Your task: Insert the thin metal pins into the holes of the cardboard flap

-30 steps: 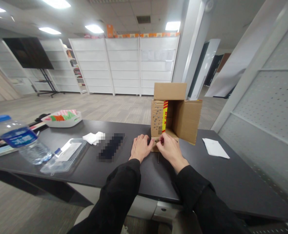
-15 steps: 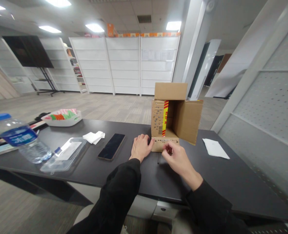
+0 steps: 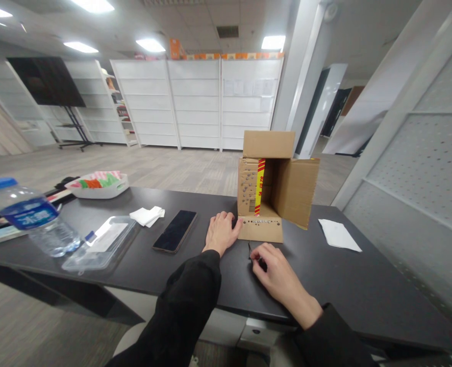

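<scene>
An open cardboard box (image 3: 301, 193) lies on its side on the dark table, its opening facing me. Small round grey spots or holes dot its left flap, beside red-and-yellow tape (image 3: 260, 186). Its lower flap (image 3: 262, 233) lies forward on the table, with a row of small holes. My left hand (image 3: 222, 232) rests flat beside the box, fingers loosely spread and thumb at the lower flap's left edge. Just in front of that flap, my right hand (image 3: 274, 267) has thumb and forefinger together at a thin dark rod (image 3: 249, 250); its exact kind is unclear.
Left of my hands are a phone (image 3: 175, 231), folded tissues (image 3: 147, 216), a clear plastic case (image 3: 103, 244) and a water bottle (image 3: 34, 216). A white tray (image 3: 99, 190) holds colourful pieces. Folded white paper (image 3: 340, 235) lies at the right, near a perforated panel (image 3: 432, 168).
My right hand has moved from above the lower flap down and back toward me, to the thin rod on the table. My left hand and the box stay put.
</scene>
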`<state>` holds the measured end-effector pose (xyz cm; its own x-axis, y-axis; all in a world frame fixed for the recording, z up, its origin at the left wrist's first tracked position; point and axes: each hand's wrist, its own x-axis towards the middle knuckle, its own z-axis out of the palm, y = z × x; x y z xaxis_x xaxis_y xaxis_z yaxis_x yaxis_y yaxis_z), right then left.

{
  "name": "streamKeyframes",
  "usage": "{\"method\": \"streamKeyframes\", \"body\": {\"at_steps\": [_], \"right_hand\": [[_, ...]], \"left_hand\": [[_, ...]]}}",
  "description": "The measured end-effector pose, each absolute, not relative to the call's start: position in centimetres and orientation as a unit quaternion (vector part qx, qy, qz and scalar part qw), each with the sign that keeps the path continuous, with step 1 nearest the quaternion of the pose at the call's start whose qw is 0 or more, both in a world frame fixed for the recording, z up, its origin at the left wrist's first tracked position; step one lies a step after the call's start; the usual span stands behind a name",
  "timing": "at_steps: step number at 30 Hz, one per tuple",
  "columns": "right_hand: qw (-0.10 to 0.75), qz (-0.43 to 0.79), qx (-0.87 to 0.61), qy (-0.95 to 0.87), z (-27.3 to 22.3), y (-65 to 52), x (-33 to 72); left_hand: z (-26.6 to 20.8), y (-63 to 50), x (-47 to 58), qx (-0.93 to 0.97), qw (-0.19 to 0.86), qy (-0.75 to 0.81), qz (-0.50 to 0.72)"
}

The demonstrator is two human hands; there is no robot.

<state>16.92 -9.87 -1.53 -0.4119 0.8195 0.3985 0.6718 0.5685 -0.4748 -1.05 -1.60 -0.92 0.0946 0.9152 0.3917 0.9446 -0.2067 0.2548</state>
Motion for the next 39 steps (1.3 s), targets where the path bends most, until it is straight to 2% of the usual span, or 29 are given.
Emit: {"method": "streamKeyframes", "body": {"at_steps": [7,39], "right_hand": [[0.320,0.112,-0.445,-0.829,-1.81,-9.97,16.90],[0.281,0.118,-0.455,-0.837,-1.62,-9.66,16.75]], "left_hand": [[-0.65,-1.71,-0.95,-0.737,0.033,-0.633,-0.234],[-0.51,-1.83,-0.95,-0.737,0.028,-0.632,-0.237]]}}
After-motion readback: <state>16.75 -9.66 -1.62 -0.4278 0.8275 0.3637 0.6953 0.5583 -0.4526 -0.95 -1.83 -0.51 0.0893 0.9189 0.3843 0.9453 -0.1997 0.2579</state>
